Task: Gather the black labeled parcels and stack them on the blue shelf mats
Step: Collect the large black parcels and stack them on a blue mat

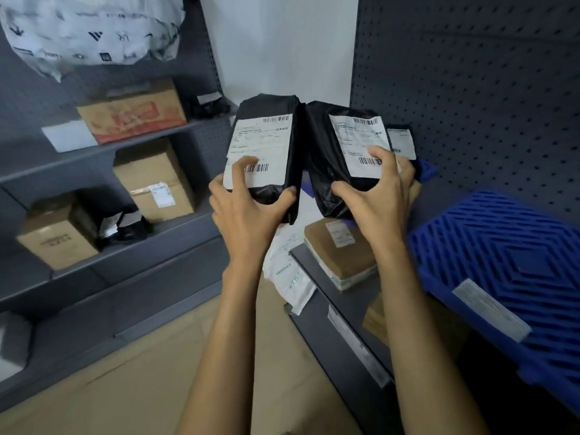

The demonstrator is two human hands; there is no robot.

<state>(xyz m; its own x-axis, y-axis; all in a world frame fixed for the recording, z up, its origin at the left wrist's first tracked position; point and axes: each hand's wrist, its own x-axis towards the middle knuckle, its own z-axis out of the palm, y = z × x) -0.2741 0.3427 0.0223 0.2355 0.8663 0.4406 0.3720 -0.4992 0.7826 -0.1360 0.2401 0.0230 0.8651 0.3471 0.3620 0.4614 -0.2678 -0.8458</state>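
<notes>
Hands [248, 211] [381, 196] around two black parcels [266, 108] [320, 146]; cardboard boxes [157, 180] on grey shelves [157, 238].

Left hand [248, 208] gripping black labeled parcel [266, 146], right hand [383, 196] gripping second black parcel [342, 158] touching it, blue mat [502, 262] near right.

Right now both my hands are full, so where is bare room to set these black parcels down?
The blue mat is bare between its white sticker and the pegboard wall. Crowded: the lower shelf beside it, with a brown parcel and white mailers.
</notes>
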